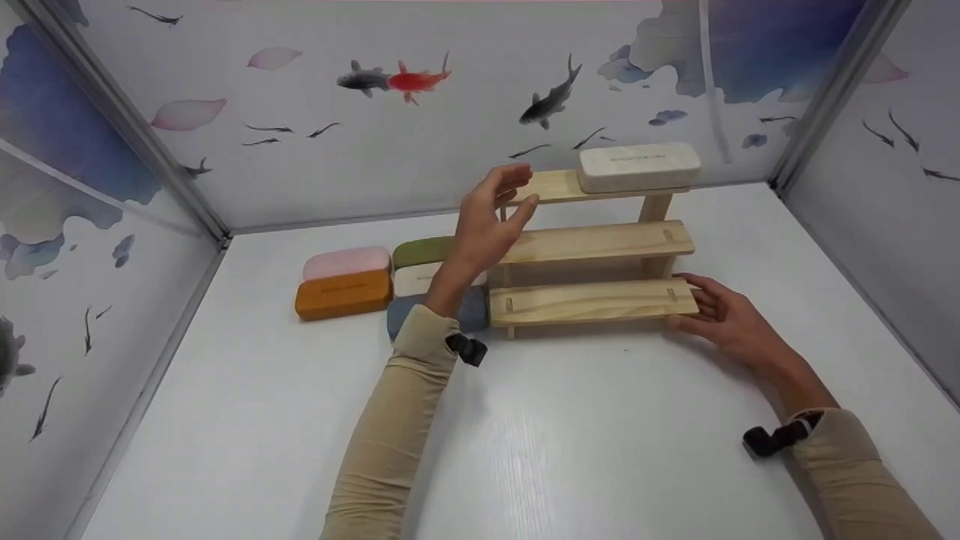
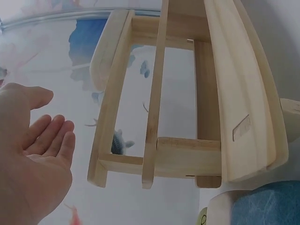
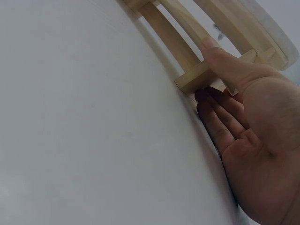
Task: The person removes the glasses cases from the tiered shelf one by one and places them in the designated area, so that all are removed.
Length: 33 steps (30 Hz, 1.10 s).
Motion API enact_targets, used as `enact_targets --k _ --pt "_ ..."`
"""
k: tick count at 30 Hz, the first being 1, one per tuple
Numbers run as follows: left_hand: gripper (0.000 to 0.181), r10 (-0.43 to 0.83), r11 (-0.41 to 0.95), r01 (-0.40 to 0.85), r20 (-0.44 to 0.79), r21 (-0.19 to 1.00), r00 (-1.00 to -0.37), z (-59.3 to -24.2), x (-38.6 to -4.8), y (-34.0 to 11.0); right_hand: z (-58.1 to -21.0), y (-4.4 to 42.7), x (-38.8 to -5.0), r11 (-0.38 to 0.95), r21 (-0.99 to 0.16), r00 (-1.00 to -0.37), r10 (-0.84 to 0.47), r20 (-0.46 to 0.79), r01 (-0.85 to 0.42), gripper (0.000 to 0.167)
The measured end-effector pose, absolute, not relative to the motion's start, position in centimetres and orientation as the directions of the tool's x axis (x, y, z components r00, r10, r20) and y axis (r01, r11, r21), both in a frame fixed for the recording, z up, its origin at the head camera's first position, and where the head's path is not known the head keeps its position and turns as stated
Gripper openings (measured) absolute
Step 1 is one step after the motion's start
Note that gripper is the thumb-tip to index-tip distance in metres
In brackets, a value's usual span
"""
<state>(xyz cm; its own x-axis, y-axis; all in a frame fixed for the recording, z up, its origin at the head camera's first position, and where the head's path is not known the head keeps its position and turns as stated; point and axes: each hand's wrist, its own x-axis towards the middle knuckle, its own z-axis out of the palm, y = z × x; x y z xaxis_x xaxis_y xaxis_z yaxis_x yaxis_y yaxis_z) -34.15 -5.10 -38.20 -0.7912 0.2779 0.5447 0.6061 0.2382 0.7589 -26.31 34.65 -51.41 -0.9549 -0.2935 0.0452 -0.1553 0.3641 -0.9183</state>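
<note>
A three-tier wooden rack [image 1: 592, 302] stands on the white table. On the right part of its top shelf lies a white rounded case [image 1: 637, 166], which looks like a glasses case. My left hand [image 1: 486, 229] is raised by the left end of the upper shelves, fingers loosely bent and holding nothing; the left wrist view shows a gap between the hand [image 2: 44, 164] and the rack [image 2: 157, 154]. At the right end of the bottom shelf, my right hand [image 1: 726, 322] grips the rack, its thumb [image 3: 222, 61] on one side and its fingers partly hidden behind the wood.
Left of the rack, several similar cases lie close together: pink [image 1: 346, 262], orange [image 1: 343, 295], green [image 1: 418, 250], white [image 1: 415, 280] and blue [image 1: 405, 313]. My left forearm partly covers the blue one. Panels printed with fish enclose the table [image 1: 570, 435] at the back and sides.
</note>
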Motion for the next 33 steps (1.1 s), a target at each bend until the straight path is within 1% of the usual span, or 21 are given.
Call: enact_targets --k 5,12,17,26,33 --pt "0.049 0.292 0.275 0.573 0.501 0.772 -0.815 -38.2 -34.6 -4.1 -51.4 34.6 -26.2 0.359 -0.922 -0.955 -0.294 0.037 -0.146 0.081" --pt "0.052 0.328 0.313 0.552 0.457 0.773 -0.827 -38.3 -35.2 -2.9 -51.5 34.7 -26.2 0.357 -0.920 -0.954 -0.295 0.053 -0.161 0.080" --pt "0.053 0.328 0.300 0.532 0.438 0.792 -0.837 -38.1 -35.6 -2.0 -51.6 34.8 -26.3 0.355 -0.919 -0.953 -0.296 0.065 -0.173 0.079" --pt "0.057 0.326 0.282 0.497 0.405 0.821 -0.854 -37.7 -36.1 -0.5 -51.4 34.7 -26.3 0.384 -0.911 -0.958 -0.284 0.038 -0.150 0.082" --pt "0.059 0.312 0.316 0.473 0.381 0.822 -0.870 -37.3 -36.9 0.7 -51.4 34.8 -26.3 0.371 -0.919 -0.957 -0.288 0.027 -0.138 0.082"
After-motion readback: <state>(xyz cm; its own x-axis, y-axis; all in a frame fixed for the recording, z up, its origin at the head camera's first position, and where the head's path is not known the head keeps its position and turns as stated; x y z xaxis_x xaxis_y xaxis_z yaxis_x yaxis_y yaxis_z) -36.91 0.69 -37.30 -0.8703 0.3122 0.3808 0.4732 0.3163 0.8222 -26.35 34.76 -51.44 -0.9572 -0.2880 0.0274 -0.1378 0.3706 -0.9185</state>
